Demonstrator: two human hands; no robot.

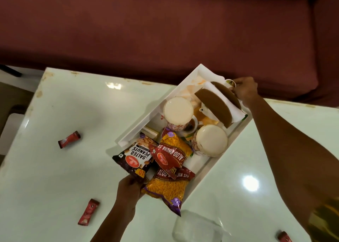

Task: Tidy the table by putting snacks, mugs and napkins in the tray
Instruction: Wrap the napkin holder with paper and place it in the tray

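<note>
A white rectangular tray (156,109) lies slantwise on the glossy white table (73,168). In it stand two upturned floral mugs (178,111) (211,140). A salted peanuts packet (135,159) and two orange aloo bhujia packets (170,153) (168,184) are also in it, hanging over its near end. White napkins (236,111) with brown round pieces (214,106) fill the far end. My left hand (128,188) grips the tray's near end, beside the peanuts packet. My right hand (244,90) grips the far end, fingers curled at the rim.
Three small red sachets lie loose on the table: one at the left (69,139), one near the front (89,212), one at the front right (284,237). A clear container (196,229) sits just before the tray. A maroon sofa (165,30) runs behind the table.
</note>
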